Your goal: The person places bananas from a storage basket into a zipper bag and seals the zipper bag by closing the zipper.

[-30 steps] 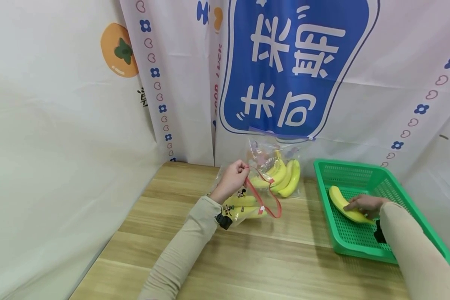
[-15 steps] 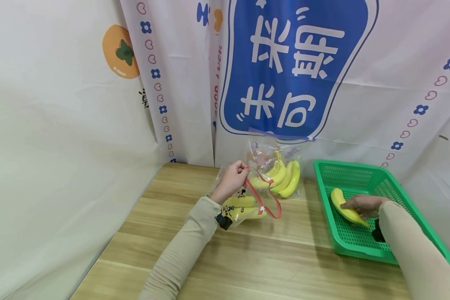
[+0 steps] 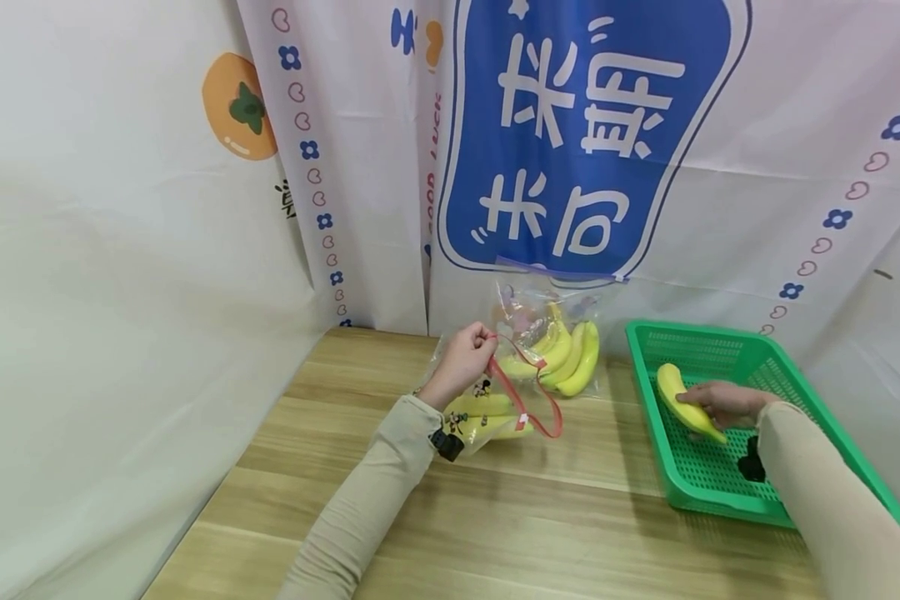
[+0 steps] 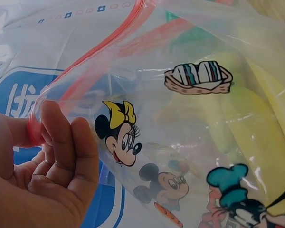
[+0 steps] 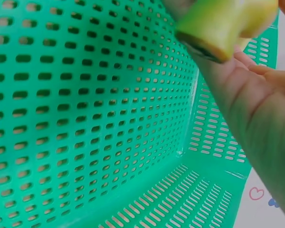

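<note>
My left hand (image 3: 461, 360) pinches the red-edged rim of a clear zip bag (image 4: 147, 90) printed with cartoon figures. The bag's mouth gapes toward the right, and bananas (image 3: 483, 414) lie inside it. My right hand (image 3: 723, 404) grips a single yellow banana (image 3: 675, 387) over the green basket (image 3: 780, 507). In the right wrist view the banana's cut stem end (image 5: 206, 35) is near the camera, with the basket floor (image 5: 85, 95) below it. Part of the right palm (image 5: 261, 95) shows behind the stem.
Behind the held bag, another clear bag with a purple zip (image 3: 562, 271) leans on the back curtain (image 3: 375, 167), holding several bananas (image 3: 581, 358). The wooden table (image 3: 510, 517) ends at a white curtain on the left.
The right hand has lifted the banana off the basket floor and shifted it slightly left. The left hand keeps its hold on the bag rim, barely moving.
</note>
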Demonstrator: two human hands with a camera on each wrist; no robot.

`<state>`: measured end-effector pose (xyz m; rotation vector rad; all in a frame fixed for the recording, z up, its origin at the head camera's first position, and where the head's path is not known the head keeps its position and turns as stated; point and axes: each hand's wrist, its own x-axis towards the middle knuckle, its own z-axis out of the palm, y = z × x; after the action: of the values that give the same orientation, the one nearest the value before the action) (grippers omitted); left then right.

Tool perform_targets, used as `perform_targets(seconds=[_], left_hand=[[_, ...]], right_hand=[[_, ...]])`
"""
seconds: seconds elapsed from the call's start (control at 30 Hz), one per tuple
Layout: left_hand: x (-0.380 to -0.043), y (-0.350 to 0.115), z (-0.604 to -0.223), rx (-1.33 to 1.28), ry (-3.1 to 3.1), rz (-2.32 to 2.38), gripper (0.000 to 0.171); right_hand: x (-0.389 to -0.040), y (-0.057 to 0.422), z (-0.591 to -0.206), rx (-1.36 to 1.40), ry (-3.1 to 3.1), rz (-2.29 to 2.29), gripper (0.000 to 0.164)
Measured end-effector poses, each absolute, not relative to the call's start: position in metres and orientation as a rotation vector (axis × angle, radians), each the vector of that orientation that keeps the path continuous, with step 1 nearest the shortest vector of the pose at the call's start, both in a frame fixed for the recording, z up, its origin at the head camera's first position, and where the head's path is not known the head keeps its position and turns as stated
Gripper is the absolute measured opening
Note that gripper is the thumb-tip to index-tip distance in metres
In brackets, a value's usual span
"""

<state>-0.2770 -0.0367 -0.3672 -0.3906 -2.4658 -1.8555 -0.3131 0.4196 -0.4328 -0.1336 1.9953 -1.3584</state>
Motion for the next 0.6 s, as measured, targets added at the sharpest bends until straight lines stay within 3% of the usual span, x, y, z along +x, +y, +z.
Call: perform_targets(seconds=[0.6], left_hand=[[-0.276,-0.033,-0.367,-0.36,-2.475,-1.869,0.011]], right_hand=[[-0.301,0.408,-0.401,-0.217,2.029,-1.471,0.062]])
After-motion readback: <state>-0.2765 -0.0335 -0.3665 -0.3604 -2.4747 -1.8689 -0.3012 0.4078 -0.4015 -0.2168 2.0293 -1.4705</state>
